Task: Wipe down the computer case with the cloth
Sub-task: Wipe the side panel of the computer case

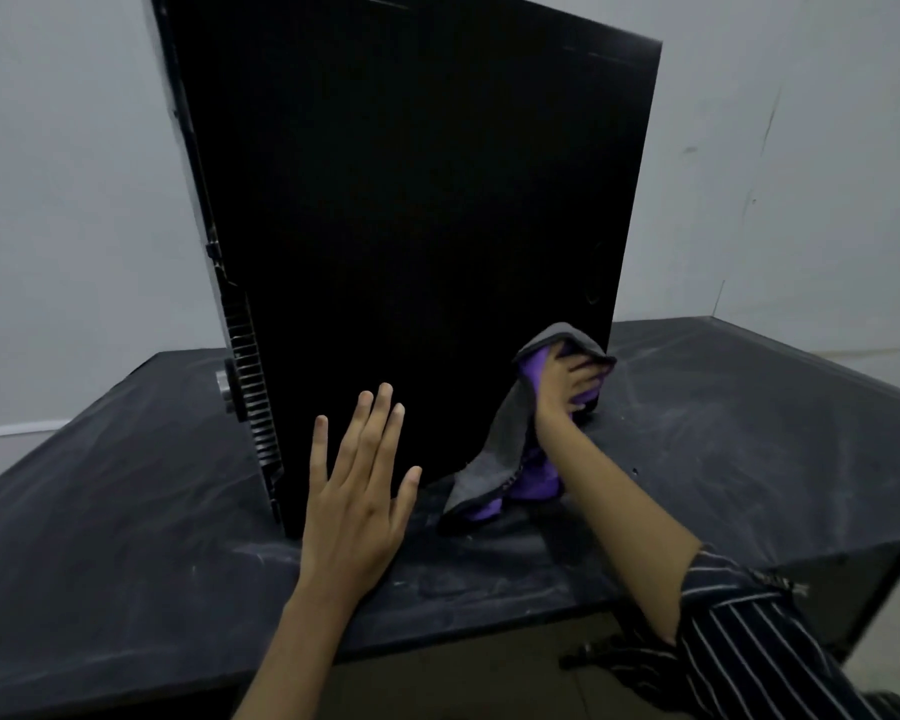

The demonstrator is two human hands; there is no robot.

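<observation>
A tall black computer case (406,210) stands upright on a dark table (126,537), its broad side panel facing me. My left hand (359,485) lies flat against the lower part of that panel, fingers straight and spread. My right hand (565,387) presses a grey and purple cloth (505,459) against the panel's lower right corner, fingers curled into the fabric. The rest of the cloth hangs down onto the table.
The table top is dusty and smeared, with its front edge close to me and a corner at the far right (713,319). Pale walls (801,148) stand behind the case. Vent slots and a round knob (224,387) show on the case's left edge.
</observation>
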